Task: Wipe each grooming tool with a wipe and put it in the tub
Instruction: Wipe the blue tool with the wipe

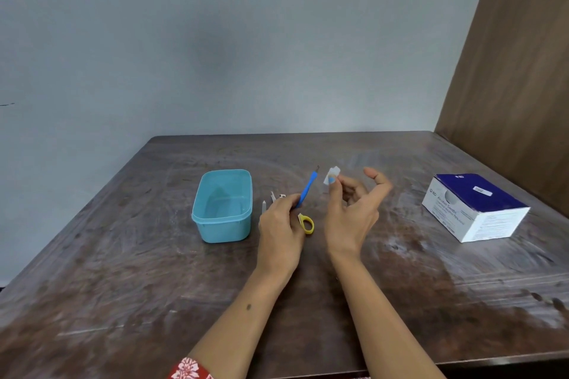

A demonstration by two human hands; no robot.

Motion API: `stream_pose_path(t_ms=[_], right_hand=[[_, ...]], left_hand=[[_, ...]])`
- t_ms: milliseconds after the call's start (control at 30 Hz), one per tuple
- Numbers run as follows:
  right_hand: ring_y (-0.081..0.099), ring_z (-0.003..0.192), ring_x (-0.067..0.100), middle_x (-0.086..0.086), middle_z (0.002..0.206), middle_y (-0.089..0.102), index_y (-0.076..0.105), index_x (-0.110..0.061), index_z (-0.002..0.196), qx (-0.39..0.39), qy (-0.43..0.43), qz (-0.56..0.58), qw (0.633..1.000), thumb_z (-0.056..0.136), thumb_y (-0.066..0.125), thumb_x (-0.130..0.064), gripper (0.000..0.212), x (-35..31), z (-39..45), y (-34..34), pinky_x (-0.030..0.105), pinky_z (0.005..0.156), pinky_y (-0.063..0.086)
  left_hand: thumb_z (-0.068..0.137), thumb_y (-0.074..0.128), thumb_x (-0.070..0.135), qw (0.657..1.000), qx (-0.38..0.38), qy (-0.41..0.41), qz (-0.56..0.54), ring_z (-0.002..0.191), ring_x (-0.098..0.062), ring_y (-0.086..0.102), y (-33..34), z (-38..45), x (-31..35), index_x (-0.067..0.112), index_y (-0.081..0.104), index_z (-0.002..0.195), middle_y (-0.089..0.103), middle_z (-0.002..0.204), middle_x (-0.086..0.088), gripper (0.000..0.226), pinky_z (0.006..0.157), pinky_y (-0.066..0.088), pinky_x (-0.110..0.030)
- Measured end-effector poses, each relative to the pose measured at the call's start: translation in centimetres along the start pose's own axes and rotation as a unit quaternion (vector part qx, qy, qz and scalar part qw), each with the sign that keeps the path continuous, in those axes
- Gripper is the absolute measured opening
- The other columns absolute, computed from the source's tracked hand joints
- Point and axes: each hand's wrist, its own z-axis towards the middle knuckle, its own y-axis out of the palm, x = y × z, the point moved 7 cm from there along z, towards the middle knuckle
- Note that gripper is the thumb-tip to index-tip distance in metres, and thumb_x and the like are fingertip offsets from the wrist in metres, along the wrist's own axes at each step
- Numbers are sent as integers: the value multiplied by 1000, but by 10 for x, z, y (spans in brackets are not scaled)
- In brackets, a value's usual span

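At frame centre, the left hand (pixel 281 221) pinches the blue tool (pixel 306 191) low while right fingertips (pixel 332 191) pinch the wipe (pixel 332 175); either light grip could slip, missing the tub (pixel 223 224).

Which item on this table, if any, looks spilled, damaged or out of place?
Nothing stands out. The tub sits upright and empty, the swab box is intact, and the left hand holds a blue-handled tool beside the wipe in the right hand.

"BD" and faint "Alcohol Swabs" on the white-and-blue box (pixel 475 208); smaller print illegible.
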Motion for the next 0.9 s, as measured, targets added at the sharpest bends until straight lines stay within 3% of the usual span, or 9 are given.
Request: stream_pose_path(t_ms=[133, 333, 467, 533, 667, 767, 900], right_hand=[[65, 75, 0, -10, 80, 69, 41, -22, 112, -46, 19, -5, 999, 83, 65, 0, 44, 2, -3, 7, 8, 68, 46], [66, 76, -4, -8, 80, 70, 47, -22, 113, -108, 28, -23, 993, 81, 69, 0, 45, 6, -7, 16, 7, 71, 49], [67, 74, -1, -6, 80, 70, 45, -21, 110, -140, 36, -33, 989, 81, 69, -1, 43, 9, -11, 21, 9, 67, 50], [68, 72, 2, -5, 79, 70, 45, -20, 108, -142, 38, -29, 989, 80, 70, -1, 42, 8, -12, 21, 12, 66, 51], [67, 71, 6, -4, 75, 70, 43, -19, 101, -92, 34, -19, 995, 77, 71, -2, 41, 5, -7, 13, 18, 72, 53], [67, 70, 6, -3, 75, 69, 41, -18, 100, -82, 27, -19, 996, 76, 71, -2, 41, 3, -7, 12, 18, 73, 53], [67, 68, 6, -3, 73, 69, 41, -17, 100, -124, 25, -36, 991, 76, 72, -2, 42, 6, -10, 18, 19, 71, 54]], left_hand=[[80, 58, -8, 1000, 8, 2, -7, 86, -13, 62, -1, 0, 1, 6, 67, 107, 69, 94, -6, 32, 83, 49, -27], [79, 60, -10, 999, 3, 34, -27, 91, 1, 58, -2, 0, 5, 6, 67, 111, 70, 100, -5, 36, 82, 42, -2], [77, 61, -11, 999, 12, 37, -31, 81, -8, 63, -4, 1, 3, 8, 69, 107, 71, 91, -6, 36, 78, 50, -20], [79, 62, -9, 999, 11, 37, -29, 82, -8, 63, -4, 2, 2, 10, 69, 108, 71, 92, -4, 36, 78, 51, -21], [82, 64, 1, 999, -7, -5, -52, 85, 6, 60, 1, 1, -1, 9, 68, 110, 70, 98, 0, 29, 76, 43, -1], [82, 63, 0, 997, -38, -27, -60, 75, 19, 58, 5, 0, -3, 8, 69, 106, 72, 93, -1, 25, 70, 41, 3], [82, 62, -2, 998, -21, -30, -61, 70, 13, 60, 0, 1, -2, 10, 72, 102, 73, 89, 1, 25, 68, 42, 1]])
